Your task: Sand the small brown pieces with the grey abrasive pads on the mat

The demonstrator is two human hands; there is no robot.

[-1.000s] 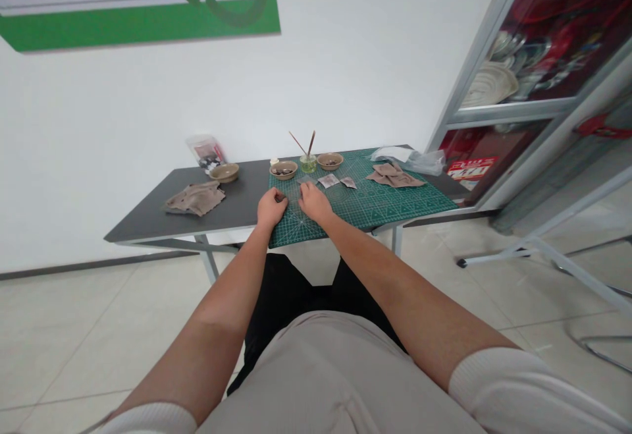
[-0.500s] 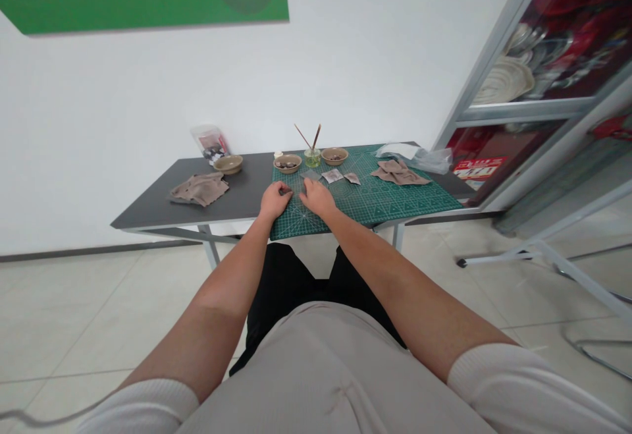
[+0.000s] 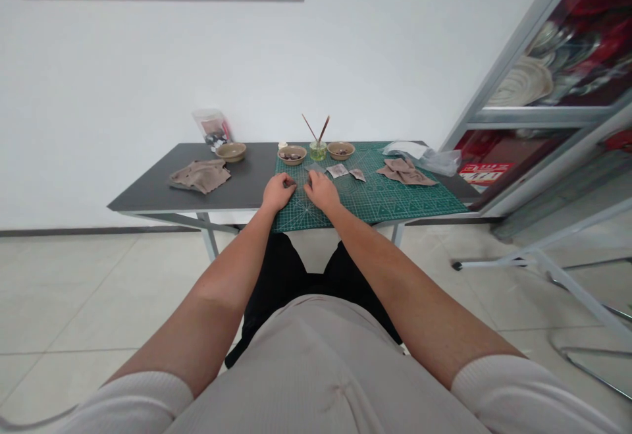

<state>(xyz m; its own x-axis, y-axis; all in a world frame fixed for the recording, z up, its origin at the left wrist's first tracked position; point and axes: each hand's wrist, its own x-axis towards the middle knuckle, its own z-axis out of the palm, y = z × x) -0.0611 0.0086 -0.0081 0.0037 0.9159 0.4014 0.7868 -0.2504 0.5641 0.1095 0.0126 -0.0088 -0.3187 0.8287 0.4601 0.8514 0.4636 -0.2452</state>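
Observation:
My left hand [image 3: 279, 192] is over the left part of the green cutting mat [image 3: 395, 205], its fingers curled in a pinch. Something small and dark may be between thumb and fingers, too small to name. My right hand [image 3: 322, 191] is a short gap to the right, fingers bent together and pointing down at the mat; what they hold, if anything, is hidden. Just beyond its fingertips lies a flat greyish piece [image 3: 315, 167]. To its right are a small printed square [image 3: 338, 170] and a smaller folded piece [image 3: 357, 174].
Behind my hands stand a bowl of dark pieces [image 3: 292, 155], a glass jar with two brushes [image 3: 318, 151] and another bowl [image 3: 340, 151]. Brown cloths lie left [image 3: 200, 176] and right [image 3: 405, 172]. A bowl [image 3: 230, 152], clear pouch [image 3: 212, 128] and plastic bag [image 3: 439, 161] sit farther out.
The whole view has shifted a little as my head moved. Both hands keep nearly the same place on the mat, and the things around them have not visibly moved.

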